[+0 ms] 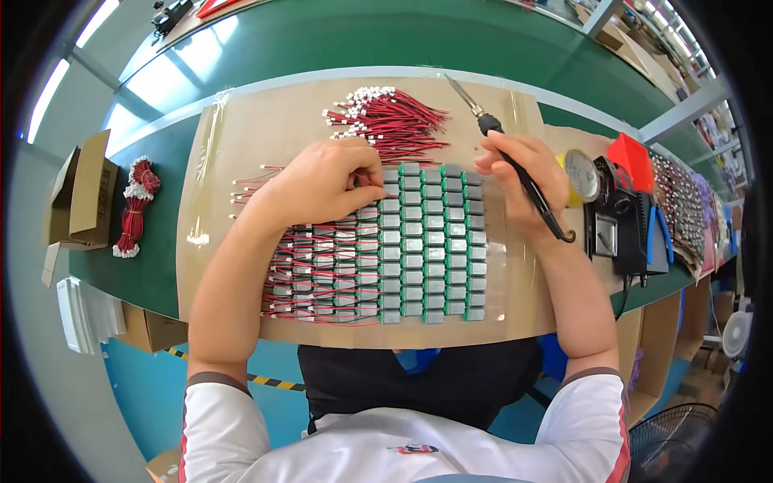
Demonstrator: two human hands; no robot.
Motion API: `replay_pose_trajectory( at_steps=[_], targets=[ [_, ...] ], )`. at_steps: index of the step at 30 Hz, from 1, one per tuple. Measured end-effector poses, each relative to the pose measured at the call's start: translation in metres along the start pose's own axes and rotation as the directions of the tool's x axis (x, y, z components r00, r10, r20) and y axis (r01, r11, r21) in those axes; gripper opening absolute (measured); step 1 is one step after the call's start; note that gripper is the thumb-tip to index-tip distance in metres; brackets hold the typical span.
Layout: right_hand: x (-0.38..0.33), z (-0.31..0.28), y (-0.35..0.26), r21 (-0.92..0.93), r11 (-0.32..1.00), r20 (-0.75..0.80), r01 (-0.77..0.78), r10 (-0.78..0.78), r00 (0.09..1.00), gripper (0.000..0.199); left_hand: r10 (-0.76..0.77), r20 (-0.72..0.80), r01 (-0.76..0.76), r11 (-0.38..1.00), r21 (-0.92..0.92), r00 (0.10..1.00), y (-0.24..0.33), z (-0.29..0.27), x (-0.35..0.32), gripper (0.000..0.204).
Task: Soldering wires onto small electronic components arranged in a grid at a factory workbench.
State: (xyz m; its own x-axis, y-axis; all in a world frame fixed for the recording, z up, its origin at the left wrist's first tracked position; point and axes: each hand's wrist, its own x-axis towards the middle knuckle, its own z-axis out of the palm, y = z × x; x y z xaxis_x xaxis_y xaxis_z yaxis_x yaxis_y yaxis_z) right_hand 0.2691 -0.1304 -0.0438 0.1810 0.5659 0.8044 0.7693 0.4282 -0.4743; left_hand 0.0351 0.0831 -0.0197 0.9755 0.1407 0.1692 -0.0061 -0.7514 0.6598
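Observation:
Rows of small grey battery cells [434, 241] with green circuit-board ends lie packed in a grid before me. The left columns carry red and black wire leads [322, 278] with white plugs. My left hand [328, 183] rests over the upper left of the grid, thumb and index finger pinched at a cell's end. A bit of red wire shows between those fingers; the rest is hidden by the hand. My right hand [527, 173] grips a soldering iron [489, 123] by its black handle, right of the grid. Its metal tip points up and left, away from the cells.
A pile of loose wire leads [394, 121] lies beyond the grid. To the right stand a solder spool [580, 175], a black soldering station [616, 229] and blue-handled pliers [660, 233]. Bundled leads [134, 211] and an open carton [84, 193] are at left.

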Motion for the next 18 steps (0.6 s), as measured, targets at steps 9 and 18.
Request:
replay_pose_trajectory(
  at_steps=[9, 18],
  targets=[
    [0.001, -0.004, -0.002, -0.038, 0.996, 0.041, 0.085, -0.083, 0.996, 0.03, 0.027, -0.01, -0.027, 0.999, 0.023, 1.0, 0.002, 0.0, 0.001, 0.015],
    [-0.006, -0.003, -0.009, -0.154, 0.986, 0.088, 0.068, -0.055, 0.995, 0.029, 0.076, -0.02, -0.075, 0.996, 0.046, 0.997, -0.001, 0.008, -0.008, 0.013]
  ],
)
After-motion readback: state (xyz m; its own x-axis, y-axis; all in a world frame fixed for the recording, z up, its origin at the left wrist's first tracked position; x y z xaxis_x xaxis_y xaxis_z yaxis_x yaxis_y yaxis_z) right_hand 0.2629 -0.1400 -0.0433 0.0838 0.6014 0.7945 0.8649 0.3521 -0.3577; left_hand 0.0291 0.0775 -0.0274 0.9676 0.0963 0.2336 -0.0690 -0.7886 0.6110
